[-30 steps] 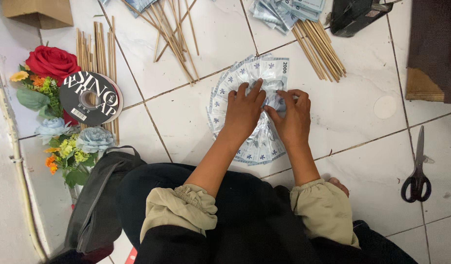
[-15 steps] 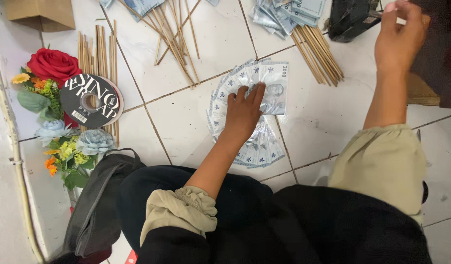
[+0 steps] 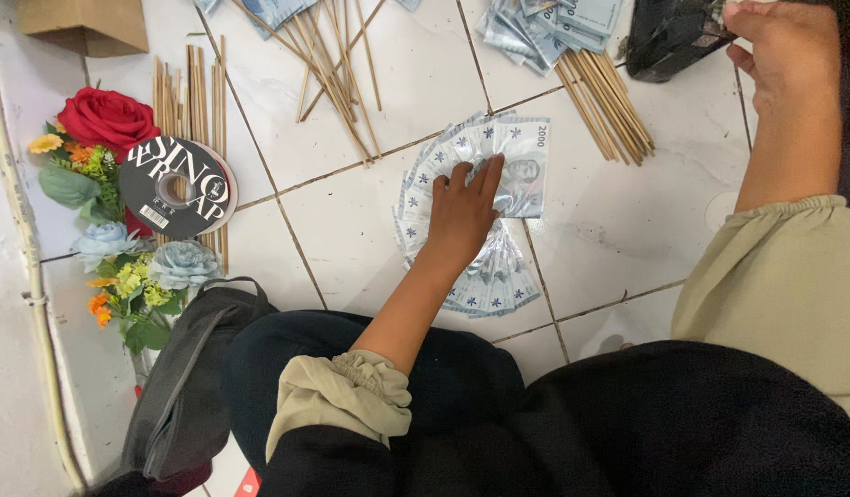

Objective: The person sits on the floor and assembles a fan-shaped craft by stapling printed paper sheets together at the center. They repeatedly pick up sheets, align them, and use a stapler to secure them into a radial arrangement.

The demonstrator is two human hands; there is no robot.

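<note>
Head view, looking down at a white tiled floor [image 3: 370, 212]. Left hand [image 3: 462, 216] lies flat, palm down, on a fan of grey-blue banknotes [image 3: 499, 276] spread on the tiles; its grip is spread, fingers extended and pressing on the upper notes, nothing pinched. The fan curves from above the fingertips round to below the wrist.

Right hand [image 3: 780, 55] is raised at the far upper right, well apart from the fan, just beside a black bag [image 3: 669, 41]. Cannot tell whether its grip is closed or holds anything; the fingers are partly cut off by the frame edge.

Beyond the left hand: a bundle of wooden sticks [image 3: 609, 101] with a loose pile of banknotes [image 3: 545, 28] lying on its far end. A second scatter of sticks [image 3: 337, 78] lies further left. Far left of the left hand: a row of sticks [image 3: 190, 101], a black ribbon spool [image 3: 176, 189] resting on them, and a bunch of artificial flowers [image 3: 107, 124] with a red rose. A dark bag [image 3: 190, 387] sits near the person's knee.
</note>
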